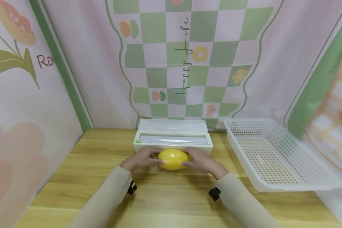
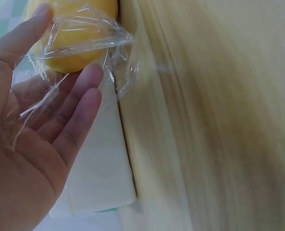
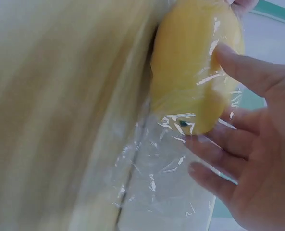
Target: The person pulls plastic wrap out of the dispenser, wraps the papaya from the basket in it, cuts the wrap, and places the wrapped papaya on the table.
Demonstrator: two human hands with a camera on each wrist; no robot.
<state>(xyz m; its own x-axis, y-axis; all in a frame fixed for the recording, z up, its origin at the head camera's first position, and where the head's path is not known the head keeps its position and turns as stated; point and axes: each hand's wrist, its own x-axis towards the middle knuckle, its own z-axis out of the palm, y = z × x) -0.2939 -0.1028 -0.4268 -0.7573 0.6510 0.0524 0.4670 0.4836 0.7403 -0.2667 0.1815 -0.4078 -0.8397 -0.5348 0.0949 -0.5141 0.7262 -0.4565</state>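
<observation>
A glossy yellow mango-like fruit (image 1: pixel 172 159) is held between both hands, just before the white film dispenser box (image 1: pixel 205 149). Clear cling film (image 3: pixel 152 180) covers it, with loose crinkled film trailing past its ends. My left hand (image 1: pixel 142 157) grips the left end, thumb at the near side and fingers below in the left wrist view. At the other end my right hand (image 1: pixel 201 160) holds the fruit, its thumb (image 3: pixel 238 65) pressed on the wrapped side and fingers curving underneath. A small dark green spot shows on that end in the right wrist view.
The dispenser's lid (image 1: pixel 172 124) stands raised at the back, with a film roll (image 1: pixel 174 139) inside and a green slider at its left. A white perforated basket (image 1: pixel 245 164) stands on the right of the wooden table (image 1: pixel 74 177). Patterned cloth hangs behind.
</observation>
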